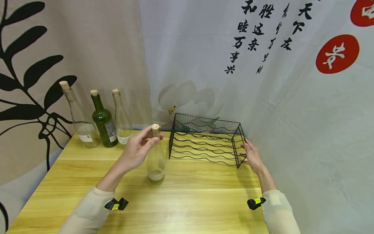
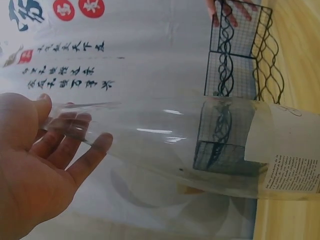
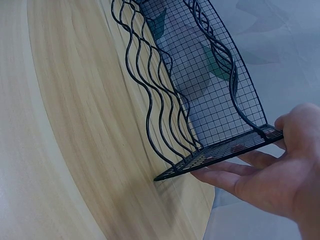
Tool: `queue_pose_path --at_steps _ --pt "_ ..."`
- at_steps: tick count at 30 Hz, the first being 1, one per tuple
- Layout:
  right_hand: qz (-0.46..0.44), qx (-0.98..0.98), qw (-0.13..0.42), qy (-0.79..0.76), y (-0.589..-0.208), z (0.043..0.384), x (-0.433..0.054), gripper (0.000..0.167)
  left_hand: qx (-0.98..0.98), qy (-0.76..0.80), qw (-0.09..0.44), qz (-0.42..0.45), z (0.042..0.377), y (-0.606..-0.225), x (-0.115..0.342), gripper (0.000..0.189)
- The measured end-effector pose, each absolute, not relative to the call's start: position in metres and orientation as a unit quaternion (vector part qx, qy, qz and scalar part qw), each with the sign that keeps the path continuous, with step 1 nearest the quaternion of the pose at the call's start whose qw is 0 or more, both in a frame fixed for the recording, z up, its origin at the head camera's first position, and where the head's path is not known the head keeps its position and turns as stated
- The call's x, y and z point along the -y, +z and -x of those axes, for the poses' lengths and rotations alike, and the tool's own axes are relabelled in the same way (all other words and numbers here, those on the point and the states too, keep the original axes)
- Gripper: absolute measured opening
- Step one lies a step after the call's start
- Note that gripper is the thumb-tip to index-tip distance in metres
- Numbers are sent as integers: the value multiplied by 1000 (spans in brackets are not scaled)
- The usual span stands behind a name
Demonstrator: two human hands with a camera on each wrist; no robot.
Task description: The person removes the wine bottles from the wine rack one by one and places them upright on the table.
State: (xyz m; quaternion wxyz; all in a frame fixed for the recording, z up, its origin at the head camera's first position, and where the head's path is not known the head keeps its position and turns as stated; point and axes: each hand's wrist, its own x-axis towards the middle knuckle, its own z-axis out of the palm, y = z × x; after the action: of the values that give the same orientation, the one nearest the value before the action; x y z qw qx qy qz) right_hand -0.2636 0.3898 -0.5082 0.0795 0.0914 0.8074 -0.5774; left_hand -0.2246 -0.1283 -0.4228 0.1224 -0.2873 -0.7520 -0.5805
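My left hand (image 1: 138, 148) holds a clear glass bottle (image 1: 156, 162) by its neck, just below the cork stopper (image 1: 155, 127). The bottle stands nearly upright over the wooden table, with a pale label (image 2: 287, 150) low on its body. To its right is a black wire wine rack (image 1: 204, 143) with wavy bars and mesh sides. My right hand (image 1: 253, 156) rests against the rack's right end. From the right wrist, its fingers (image 3: 227, 175) lie extended along the outside of the mesh panel, the thumb near the upper corner.
Three more corked bottles stand at the back left of the table (image 1: 187, 208): a tall clear one (image 1: 83, 126), a green one (image 1: 103, 123) and another clear one (image 1: 122, 120). A printed cloth (image 1: 198, 58) hangs right behind the rack and along the right side.
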Motion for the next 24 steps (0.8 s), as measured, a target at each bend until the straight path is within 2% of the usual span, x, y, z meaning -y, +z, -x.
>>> queue_pose_path --at_steps 15,24 --pt "-93 -807 75 -578 -507 262 -389 63 761 -582 136 253 235 -422 153 41" --pt "-93 -806 73 -580 -506 262 -388 64 766 -571 164 245 245 -424 166 42"
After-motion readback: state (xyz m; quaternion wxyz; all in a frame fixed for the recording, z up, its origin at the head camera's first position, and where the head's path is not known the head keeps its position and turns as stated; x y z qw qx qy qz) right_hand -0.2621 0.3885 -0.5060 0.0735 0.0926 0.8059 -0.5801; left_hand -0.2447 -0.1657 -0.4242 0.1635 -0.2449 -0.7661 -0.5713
